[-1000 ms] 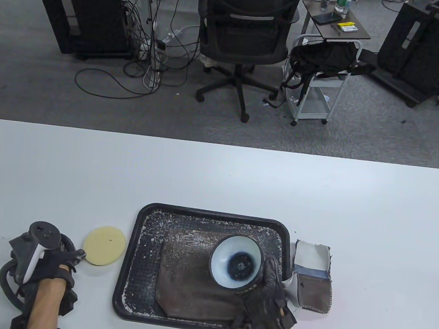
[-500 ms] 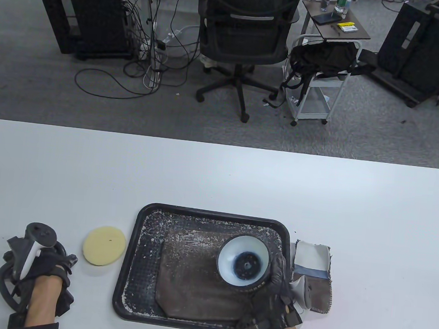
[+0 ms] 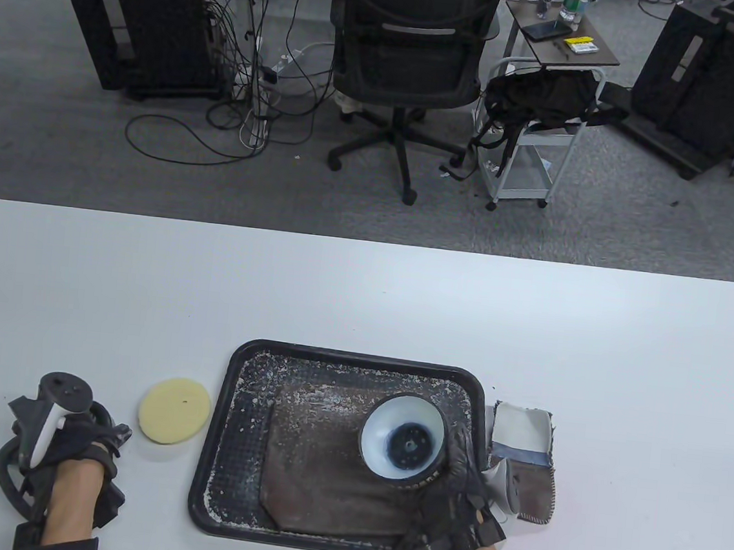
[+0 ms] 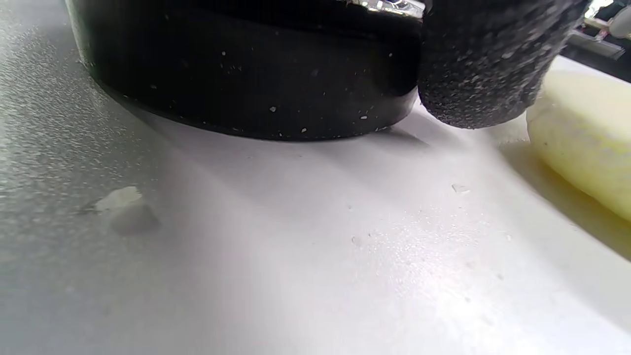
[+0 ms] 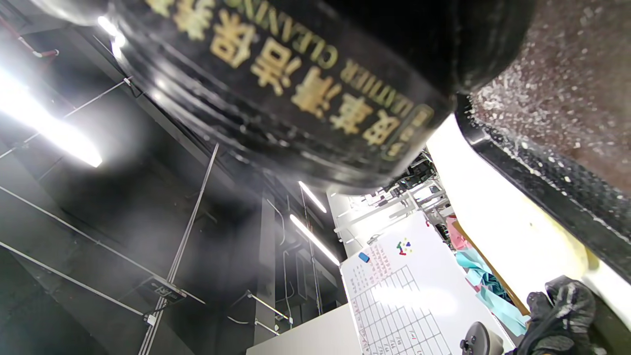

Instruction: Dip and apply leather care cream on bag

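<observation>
white table (image 3: pixel 364 301), right hand (image 3: pixel 459 495) holding cream jar (image 3: pixel 404 446), mouth tipped up-left

The far half of the white table (image 3: pixel 366 288) lay open from edge to edge. Nearer, the black rectangular tray (image 3: pixel 224 443) filled the middle, with the round yellow sponge pad (image 3: pixel 173 411) just off its left rim and the folded grey-and-white cloth swatches (image 3: pixel 523 462) against its right rim, leaving only narrow gaps.
</observation>
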`<state>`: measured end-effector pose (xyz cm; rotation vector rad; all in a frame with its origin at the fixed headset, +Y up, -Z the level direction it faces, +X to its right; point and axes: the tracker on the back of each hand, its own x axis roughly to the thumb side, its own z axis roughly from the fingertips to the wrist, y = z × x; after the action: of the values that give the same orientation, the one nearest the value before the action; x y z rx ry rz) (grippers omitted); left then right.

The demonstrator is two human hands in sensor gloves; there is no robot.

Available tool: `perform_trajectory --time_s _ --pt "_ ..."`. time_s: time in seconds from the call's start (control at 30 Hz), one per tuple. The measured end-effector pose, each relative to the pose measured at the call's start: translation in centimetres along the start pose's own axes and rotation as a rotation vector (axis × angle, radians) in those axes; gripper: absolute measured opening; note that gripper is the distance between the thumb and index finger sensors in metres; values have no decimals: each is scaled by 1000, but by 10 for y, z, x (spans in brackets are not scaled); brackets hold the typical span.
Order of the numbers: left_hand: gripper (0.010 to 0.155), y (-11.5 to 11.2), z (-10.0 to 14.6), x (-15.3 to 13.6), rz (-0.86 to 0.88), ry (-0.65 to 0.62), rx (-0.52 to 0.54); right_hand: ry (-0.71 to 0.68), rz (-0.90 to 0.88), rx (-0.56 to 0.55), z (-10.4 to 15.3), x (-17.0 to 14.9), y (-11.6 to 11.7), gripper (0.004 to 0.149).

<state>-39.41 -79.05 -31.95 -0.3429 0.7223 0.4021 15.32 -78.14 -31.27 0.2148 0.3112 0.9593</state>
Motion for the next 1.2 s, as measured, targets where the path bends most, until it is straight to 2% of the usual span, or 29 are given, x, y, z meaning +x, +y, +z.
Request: perform_trajectory --time_s 0.17,0.3,0.37,0.43,0.57,0.73,0.93,1.1,1.2 --pt "102 1 2 1 3 -16 -20 3 17 3 0 -1 -1 98" --pt "101 9 11 9 -2 -70 28 7 20 -14 0 0 -2 99" --pt "99 13 19 17 -14 -115 70 8 30 -32 0 0 -4 99" --pt "90 15 27 27 -23 -186 85 9 30 -37 0 1 -5 100" --pt "84 4 38 57 -76 -402 34 9 36 -39 0 2 -4 100" --pt "82 -23 46 90 -265 -534 -35 20 51 -28 0 1 -3 100" --pt "82 -44 42 109 -407 -547 -135 28 62 -30 0 0 -3 100" --pt "77 -48 35 114 -361 -570 -115 33 65 -32 0 -1 -2 101" --pt "70 -45 31 115 -301 -571 -46 42 60 -33 0 -1 -1 101"
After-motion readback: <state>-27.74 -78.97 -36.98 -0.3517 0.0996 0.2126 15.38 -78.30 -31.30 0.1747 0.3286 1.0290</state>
